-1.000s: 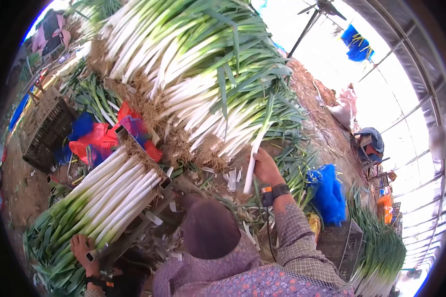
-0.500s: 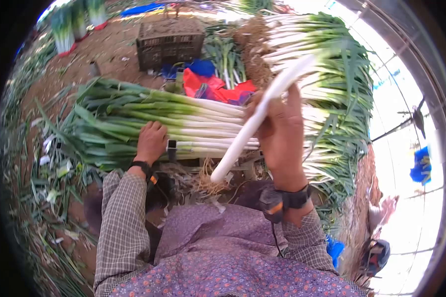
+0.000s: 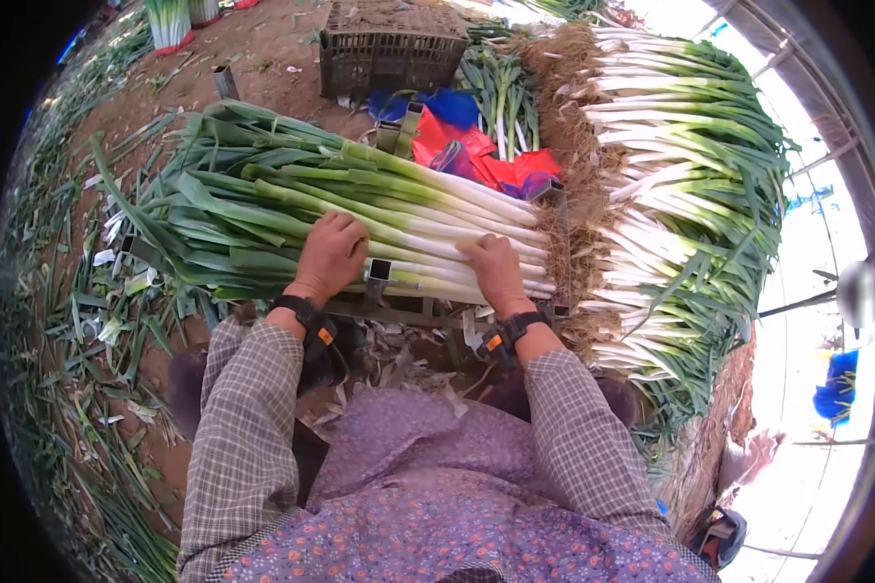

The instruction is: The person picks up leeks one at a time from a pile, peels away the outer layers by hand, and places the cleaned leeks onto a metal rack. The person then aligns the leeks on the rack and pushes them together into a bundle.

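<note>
A thick layer of long green onions [image 3: 428, 219] lies across a metal rack [image 3: 428, 316] in front of me, leaves to the left, white ends to the right. My left hand [image 3: 332, 251] rests on the stalks where green turns to white, its fingers curled over them. Farther right, my right hand [image 3: 494, 267] is closed over the white shafts near the root end. The fingertips of both hands are partly hidden among the stalks.
A big pile of green onions [image 3: 690, 194] with roots lies at the right. Beyond the rack are a dark plastic crate [image 3: 389, 58], red plastic [image 3: 486, 155] and a smaller onion bunch [image 3: 506, 102]. Metal posts [image 3: 226, 83] rise at the rack's edges. Leaf scraps [image 3: 107, 418] litter the left ground.
The single white onion my right hand held up is out of that hand, which has come down onto the layer. My left hand has shifted slightly right along the stalks. The view has tilted.
</note>
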`<action>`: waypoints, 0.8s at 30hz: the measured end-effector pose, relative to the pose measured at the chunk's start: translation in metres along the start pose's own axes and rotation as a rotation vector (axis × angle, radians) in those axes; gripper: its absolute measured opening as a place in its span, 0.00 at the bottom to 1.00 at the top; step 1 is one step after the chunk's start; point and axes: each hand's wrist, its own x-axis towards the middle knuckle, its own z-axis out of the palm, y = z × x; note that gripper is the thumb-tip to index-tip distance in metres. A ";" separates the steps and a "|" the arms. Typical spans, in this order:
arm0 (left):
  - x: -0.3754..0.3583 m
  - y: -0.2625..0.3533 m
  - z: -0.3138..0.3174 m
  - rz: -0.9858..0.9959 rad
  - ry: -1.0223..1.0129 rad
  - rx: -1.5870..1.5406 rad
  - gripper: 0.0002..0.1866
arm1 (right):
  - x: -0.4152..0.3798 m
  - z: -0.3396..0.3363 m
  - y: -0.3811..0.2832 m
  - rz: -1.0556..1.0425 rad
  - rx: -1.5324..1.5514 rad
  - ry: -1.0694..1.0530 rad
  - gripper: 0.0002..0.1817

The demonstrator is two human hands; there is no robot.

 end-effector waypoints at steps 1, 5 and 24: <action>0.002 0.000 -0.002 -0.008 0.012 -0.043 0.08 | -0.007 -0.003 0.002 0.007 0.013 0.006 0.17; 0.029 0.012 -0.025 0.136 0.150 0.113 0.12 | -0.018 -0.001 0.019 0.071 0.222 0.008 0.14; 0.014 0.008 -0.007 0.035 -0.270 0.458 0.17 | -0.030 -0.092 0.080 0.208 0.436 -0.171 0.11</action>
